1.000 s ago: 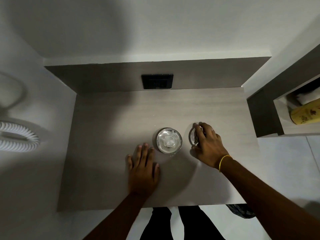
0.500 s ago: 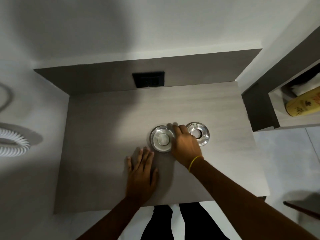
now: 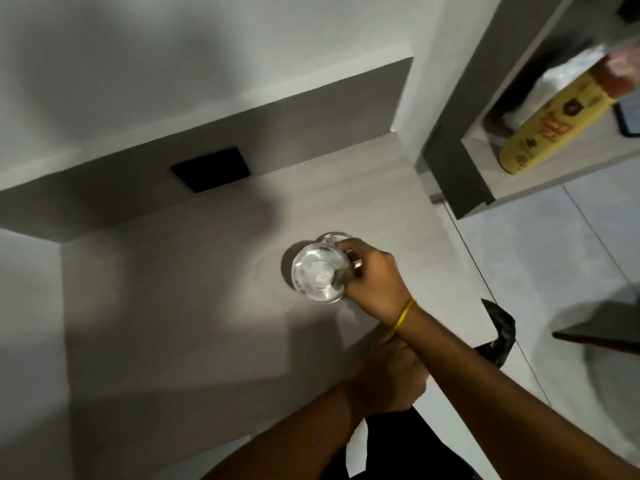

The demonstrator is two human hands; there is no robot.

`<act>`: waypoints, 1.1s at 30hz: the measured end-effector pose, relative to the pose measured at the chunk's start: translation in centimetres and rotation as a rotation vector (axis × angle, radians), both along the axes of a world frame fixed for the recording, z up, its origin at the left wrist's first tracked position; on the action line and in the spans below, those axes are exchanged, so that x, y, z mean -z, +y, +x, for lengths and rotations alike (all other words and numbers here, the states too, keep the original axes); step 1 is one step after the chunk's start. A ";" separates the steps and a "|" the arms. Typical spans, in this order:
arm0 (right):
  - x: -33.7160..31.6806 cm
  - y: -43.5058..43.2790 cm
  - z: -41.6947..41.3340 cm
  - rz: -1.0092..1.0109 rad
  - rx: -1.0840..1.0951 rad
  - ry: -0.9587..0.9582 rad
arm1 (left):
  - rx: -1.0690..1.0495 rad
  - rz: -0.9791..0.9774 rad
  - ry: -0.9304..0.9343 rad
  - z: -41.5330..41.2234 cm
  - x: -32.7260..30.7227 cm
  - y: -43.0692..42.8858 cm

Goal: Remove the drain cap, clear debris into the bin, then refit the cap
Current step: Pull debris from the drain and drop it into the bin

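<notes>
My right hand (image 3: 375, 282), with a yellow band at the wrist, grips the rim of a shiny round steel drain cup (image 3: 318, 273) and holds it a little above the grey floor tile (image 3: 180, 289). Pale residue shows inside the cup. Just behind it lies the steel drain cap (image 3: 333, 236), mostly hidden by the cup and my fingers. The drain opening itself is covered from view. My left hand (image 3: 384, 379) is low at the tile's front edge, blurred, with its fingers tucked under my right forearm.
A black bin bag (image 3: 500, 336) sits on the floor right of my right forearm. A yellow bottle (image 3: 554, 123) lies in the open shelf at the upper right. A black square plate (image 3: 211, 169) is set in the step behind the drain.
My right hand left the cap on the floor, reached to the drain and lifted the steel cup out. My left hand slid back toward me. The view swung left and tilted.
</notes>
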State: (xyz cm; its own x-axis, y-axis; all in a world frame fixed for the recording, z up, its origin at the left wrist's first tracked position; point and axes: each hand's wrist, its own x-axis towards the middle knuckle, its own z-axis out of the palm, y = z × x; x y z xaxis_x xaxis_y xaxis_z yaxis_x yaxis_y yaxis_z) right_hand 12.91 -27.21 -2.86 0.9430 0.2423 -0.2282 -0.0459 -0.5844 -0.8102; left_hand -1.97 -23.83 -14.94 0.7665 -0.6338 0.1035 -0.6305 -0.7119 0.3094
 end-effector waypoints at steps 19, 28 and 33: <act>14.8 -38.4 -13.0 -0.466 0.728 0.029 | 0.159 0.240 0.102 4.1 -0.4 -1.5; 30.3 -40.5 -9.9 -0.904 -0.111 -0.027 | 0.145 0.173 0.008 3.9 0.3 -1.5; 34.7 -40.9 -7.8 -1.098 -0.334 0.041 | 0.130 0.177 -0.023 4.1 -0.1 -2.1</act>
State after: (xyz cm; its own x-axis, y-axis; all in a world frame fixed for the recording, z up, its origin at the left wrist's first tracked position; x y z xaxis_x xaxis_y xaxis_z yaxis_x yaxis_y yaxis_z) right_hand 5.12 -68.07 -37.58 0.8562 0.1302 -0.5000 0.2298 -0.9627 0.1428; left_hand 2.12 -25.93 -14.85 0.6755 -0.7373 -0.0014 -0.7262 -0.6657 0.1716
